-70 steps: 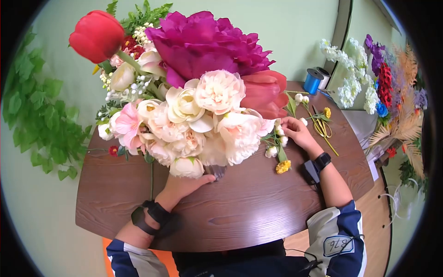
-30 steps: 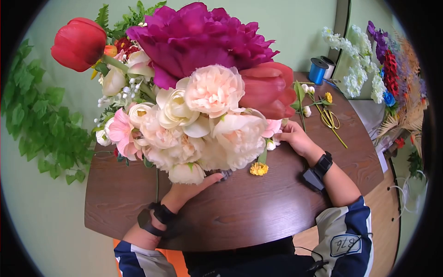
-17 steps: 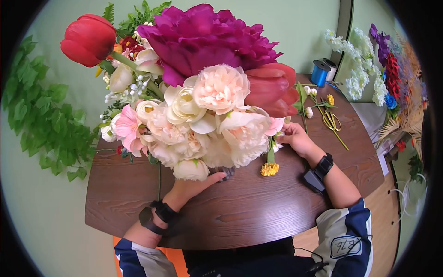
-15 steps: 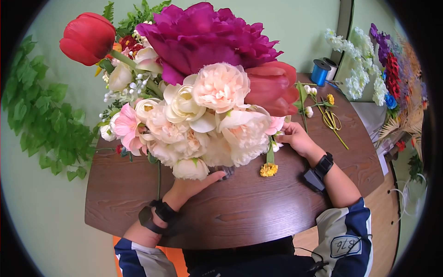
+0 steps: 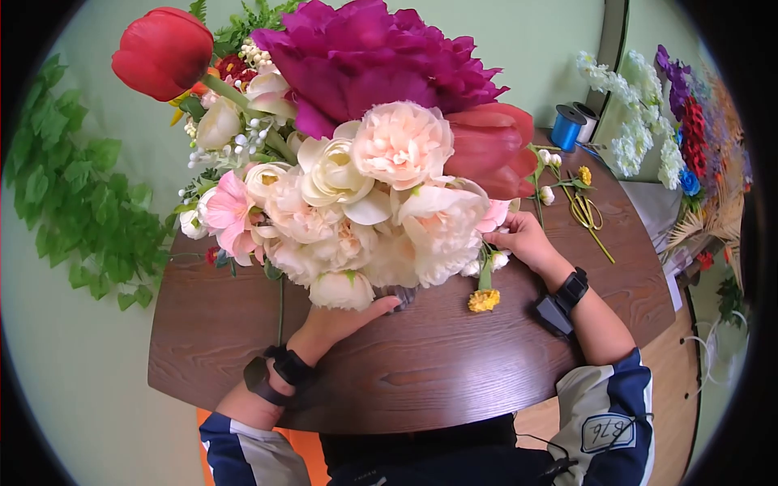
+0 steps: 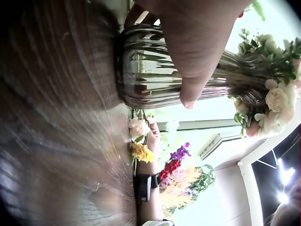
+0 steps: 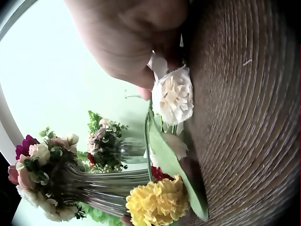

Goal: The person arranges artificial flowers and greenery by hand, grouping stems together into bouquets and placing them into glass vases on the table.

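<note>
My left hand (image 5: 340, 321) grips a clear ribbed glass vase (image 6: 143, 75); in the left wrist view the thumb crosses the glass in front and some fingers show behind. Above it a large bouquet (image 5: 340, 243) of artificial flowers, with a magenta peony (image 5: 381, 73) and a red tulip (image 5: 162, 53), hides most of the vase in the head view. Right of the vase, my right hand (image 5: 528, 240) pinches a flower sprig low over the table. White blossoms (image 7: 174, 96) sit at its fingertips, and a yellow flower (image 7: 157, 202) hangs from a green stem beside a long leaf (image 7: 176, 160).
Gold-handled scissors (image 5: 585, 212) and loose white-bud sprigs (image 5: 547, 194) lie on the brown table (image 5: 454, 364) beyond the right hand. A blue ribbon spool (image 5: 567, 128) stands at the back right. Colourful artificial flowers (image 5: 693, 138) fill the right side; a leafy vine (image 5: 73, 178) hangs left.
The yellow flower slid left toward the vase, then slightly back right, with white blossoms disappearing under the bouquet and showing again. The left hand stays on the vase. The head view has shifted a little.
</note>
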`<state>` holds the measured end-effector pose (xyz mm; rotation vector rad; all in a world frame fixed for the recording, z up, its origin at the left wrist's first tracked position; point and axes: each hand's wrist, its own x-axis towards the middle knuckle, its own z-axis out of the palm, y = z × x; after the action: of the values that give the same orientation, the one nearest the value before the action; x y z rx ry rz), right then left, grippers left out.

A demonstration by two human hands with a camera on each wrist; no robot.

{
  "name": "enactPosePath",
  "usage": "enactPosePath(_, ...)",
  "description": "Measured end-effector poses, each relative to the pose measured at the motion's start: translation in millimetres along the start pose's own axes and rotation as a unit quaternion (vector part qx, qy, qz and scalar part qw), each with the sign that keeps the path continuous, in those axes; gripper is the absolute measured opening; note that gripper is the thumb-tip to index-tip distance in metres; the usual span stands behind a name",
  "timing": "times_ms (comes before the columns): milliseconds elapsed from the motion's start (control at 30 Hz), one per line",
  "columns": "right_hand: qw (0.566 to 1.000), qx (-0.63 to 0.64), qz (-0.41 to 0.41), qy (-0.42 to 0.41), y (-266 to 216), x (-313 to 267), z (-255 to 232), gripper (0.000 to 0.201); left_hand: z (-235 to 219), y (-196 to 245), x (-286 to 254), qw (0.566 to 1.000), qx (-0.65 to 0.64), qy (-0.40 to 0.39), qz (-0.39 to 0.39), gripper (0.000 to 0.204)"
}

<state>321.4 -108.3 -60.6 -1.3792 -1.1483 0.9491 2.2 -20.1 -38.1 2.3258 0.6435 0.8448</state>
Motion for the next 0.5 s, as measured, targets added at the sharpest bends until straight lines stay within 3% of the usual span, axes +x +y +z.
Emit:
enactPosePath(267, 0.999, -0.035, -0.01, 0.023, -6.9, -0.8, 0.8, 0.007, -0.3, -1.5, 0.2, 0.999, -0.028, -0.009, -0.015, 0.054)
enactPosePath(433, 0.999, 0.041, -0.009, 0.031, -3.1, -0.2, 0.3, 0.008, 1.8, -2.9, -0.2, 0.999, -0.048, 0.015, -0.003, 0.052)
enactPosePath(500, 0.998, 0.043, -0.012, 0.033, -3.0, 0.9, 0.5, 0.009, -0.3, -2.2, -0.2, 0.999, -0.031, -0.018, -0.024, 0.053)
